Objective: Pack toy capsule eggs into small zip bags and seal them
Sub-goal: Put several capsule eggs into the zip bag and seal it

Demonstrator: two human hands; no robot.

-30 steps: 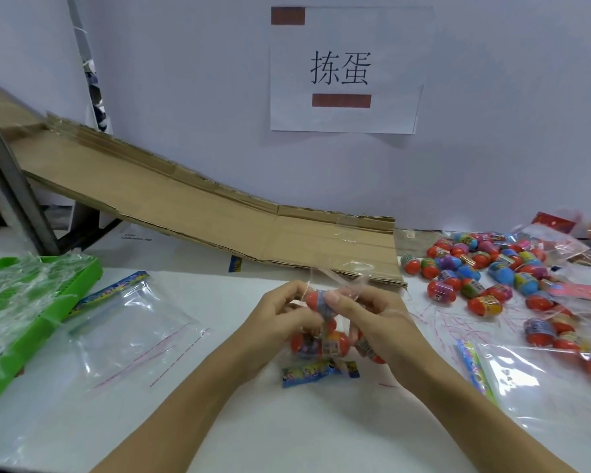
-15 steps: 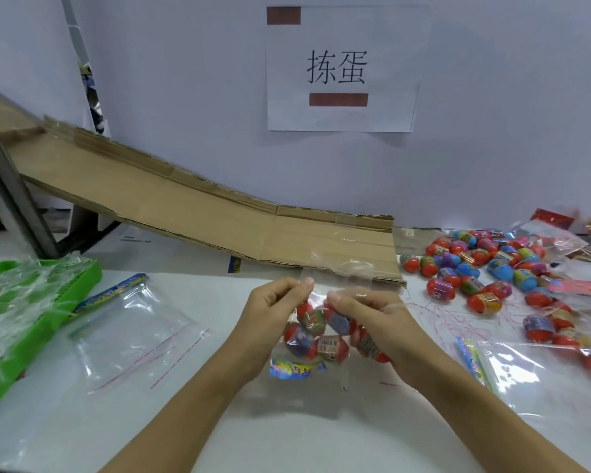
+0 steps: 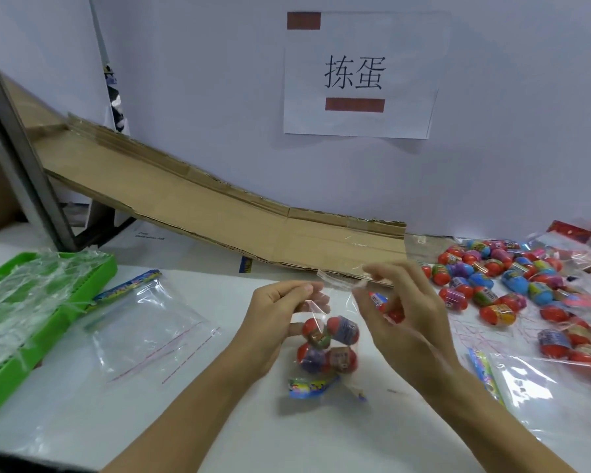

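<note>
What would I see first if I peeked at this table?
First, two hands in the middle: the left hand and right hand pinch the top of a clear bag with colourful toy eggs inside. To the right lies a big bright pile of loose eggs, and on the wall above hangs a white paper sign.

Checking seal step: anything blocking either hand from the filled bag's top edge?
Nothing visible. The left hand and right hand both pinch the top of the filled bag, one toward each end. The eggs sit low in it, below the fingers and apart from the pinched edge.
</note>
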